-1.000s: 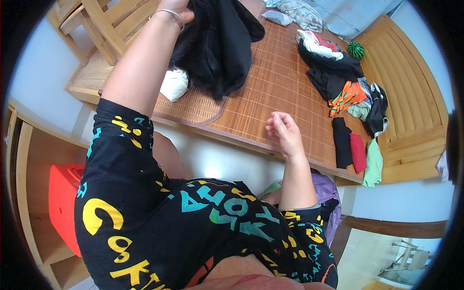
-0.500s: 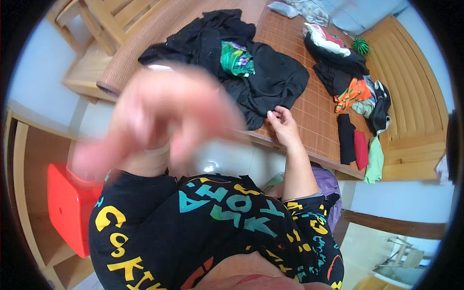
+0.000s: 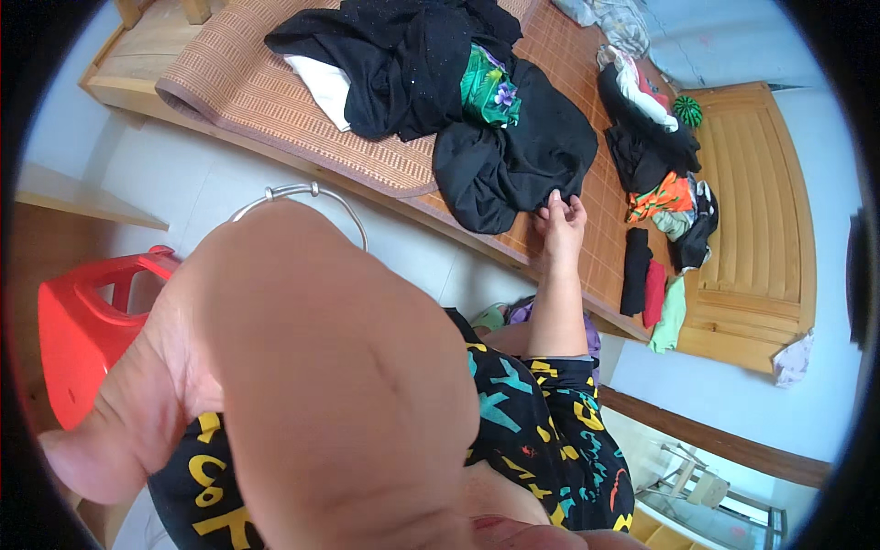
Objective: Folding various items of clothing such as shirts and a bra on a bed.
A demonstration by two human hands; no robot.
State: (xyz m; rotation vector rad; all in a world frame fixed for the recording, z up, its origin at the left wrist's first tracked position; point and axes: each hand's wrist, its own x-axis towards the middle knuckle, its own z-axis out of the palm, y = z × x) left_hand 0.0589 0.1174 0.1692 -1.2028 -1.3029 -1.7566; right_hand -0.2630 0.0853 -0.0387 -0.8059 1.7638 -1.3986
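A heap of black clothes [image 3: 440,64] lies on a woven bamboo mat [image 3: 247,101], with a green flowered piece [image 3: 486,87] and a white piece [image 3: 321,82] showing in it. A black garment [image 3: 513,156] spreads out from the heap toward me. My right hand [image 3: 561,225] rests on the mat at this garment's near edge, and its fingertips pinch the hem. My left hand [image 3: 302,385] is raised very close to the camera and fills the lower left. A thin metal bangle [image 3: 293,192] circles its wrist. Its fingers run out of view.
The mat covers a wooden bed with a slatted headboard [image 3: 752,211] on the right. More clothes are piled [image 3: 655,137] and folded [image 3: 646,284] near the headboard, beside a small green ball [image 3: 687,111]. A red plastic stool [image 3: 87,321] stands on the floor at left.
My left arm has drawn back from the black clothes toward the camera. The clothes now lie spread on the mat. My right hand has gone forward onto the black garment's edge.
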